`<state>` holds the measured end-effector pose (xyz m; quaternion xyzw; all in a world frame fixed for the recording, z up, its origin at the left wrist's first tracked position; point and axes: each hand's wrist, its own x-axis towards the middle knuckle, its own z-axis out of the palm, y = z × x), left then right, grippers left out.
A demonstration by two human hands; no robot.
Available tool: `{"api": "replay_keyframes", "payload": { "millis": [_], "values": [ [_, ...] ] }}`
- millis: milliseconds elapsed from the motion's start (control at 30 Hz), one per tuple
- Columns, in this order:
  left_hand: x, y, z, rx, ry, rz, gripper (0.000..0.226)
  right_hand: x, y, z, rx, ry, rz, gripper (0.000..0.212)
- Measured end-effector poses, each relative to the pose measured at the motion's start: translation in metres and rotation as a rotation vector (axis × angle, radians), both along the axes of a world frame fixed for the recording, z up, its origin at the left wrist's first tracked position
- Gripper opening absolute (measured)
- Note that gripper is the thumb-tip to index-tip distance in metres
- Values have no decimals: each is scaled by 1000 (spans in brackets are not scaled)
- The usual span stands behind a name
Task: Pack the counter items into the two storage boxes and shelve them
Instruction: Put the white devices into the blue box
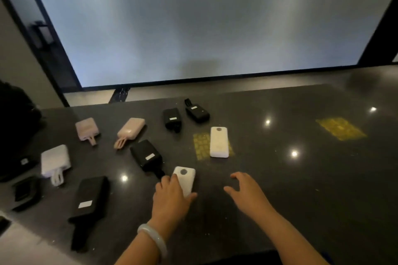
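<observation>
Dark polished counter [280,189], viewed from above; positions are given relative to the near white power bank [186,180], which lies at the counter's near centre. Far left of it, at the counter edge: a dark bag [17,127], partly out of view, and a small black case [27,192]. Left of it: a white pack [55,160] with a short strap, and nearer the front edge a long black pack [90,198] with a white label. Behind and left: two pink packs [86,128] [131,128], straps pointing toward the front. Just behind-left, nearly touching its far corner: a black pack [146,155] with a label. Farther back: two small black packs [171,117] [197,112]. The left hand [172,196], pale bangle [154,239] on the wrist, rests on the near white power bank, fingers curled over its left edge and thumb at its near end, gripping it. Behind-right: a second white power bank [219,142], flat on a yellow patch. The right hand [247,192] hovers just right, fingers spread, holding nothing.
</observation>
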<state>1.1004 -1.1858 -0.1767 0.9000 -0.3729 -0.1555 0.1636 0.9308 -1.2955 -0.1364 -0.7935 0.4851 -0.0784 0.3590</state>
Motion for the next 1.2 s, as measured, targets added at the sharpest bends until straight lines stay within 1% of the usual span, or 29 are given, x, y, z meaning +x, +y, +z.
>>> {"api": "replay_keyframes", "payload": {
  "millis": [100,167,367,467,567,667,733,800,933,1067,1133,1200],
  "values": [
    [15,-10,-14,133,-20,-27,112,36,-13,-8,14,-12,-32,57],
    [21,-20,-18,147,-37,-48,116,53,-22,-15,15,-28,-52,59],
    [37,-41,-23,83,-63,-160,103,83,-47,-34,-8,-66,-144,60],
    [47,-60,-18,29,-54,-170,101,90,-60,-40,-23,-64,-188,61],
    [58,-82,-12,-15,-94,-180,101,97,-75,-44,-98,-66,-210,58],
    [73,-104,-9,-8,-110,-191,99,108,-92,-44,-193,-45,-253,58],
    [83,-116,-10,10,-104,-193,99,120,-106,-44,-247,-4,-279,62],
    [90,-124,-13,35,-108,-197,98,132,-118,-44,-273,69,-303,71],
    [97,-132,-23,56,-133,-198,100,155,-134,-49,-261,257,-355,94],
    [95,-130,-30,42,-133,-169,101,165,-134,-62,-255,374,-406,108],
    [94,-129,-32,36,-134,-155,103,165,-130,-68,-282,409,-430,109],
    [93,-127,-32,38,-132,-149,105,164,-129,-70,-315,412,-443,101]
  ]
}}
